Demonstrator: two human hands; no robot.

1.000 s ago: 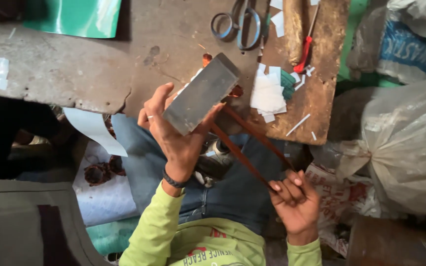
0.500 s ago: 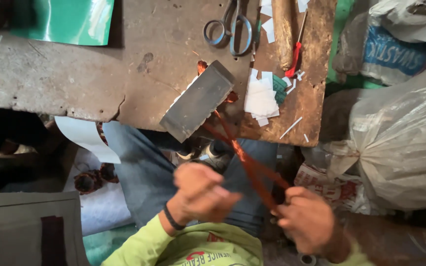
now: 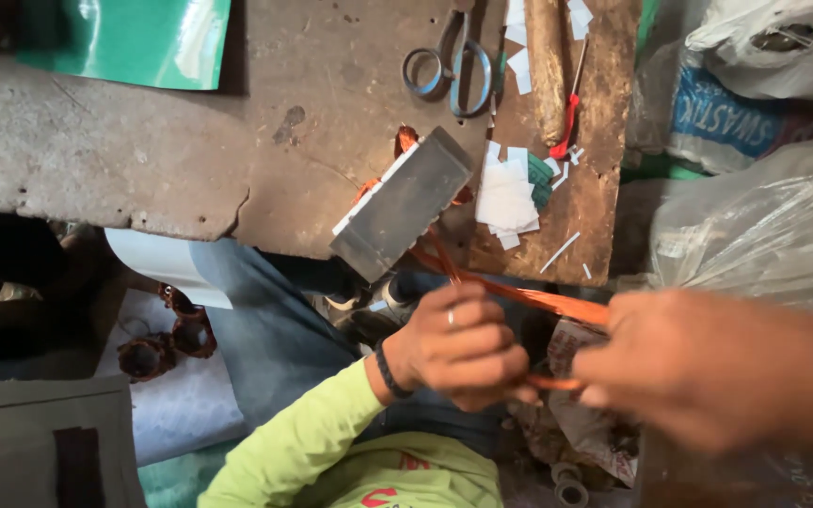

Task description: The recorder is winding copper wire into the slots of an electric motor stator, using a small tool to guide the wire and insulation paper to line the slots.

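A grey rectangular metal block wound with copper wire rests on the edge of the worn bench. Orange-copper wire strands run from it down toward me. My left hand, with a ring and a dark wristband, is closed around the strands below the block. My right hand, large and blurred at the right, pinches the strands' other end. Both hands are off the block itself.
Scissors, a red-handled tool and white paper scraps lie on a wooden board. A green sheet is at the back left. Plastic bags crowd the right. Small copper coils sit at lower left.
My left hand let go of the block, which now rests on the bench edge, and dropped to grasp the wire. My right hand moved right and closer, pulling the strands out.
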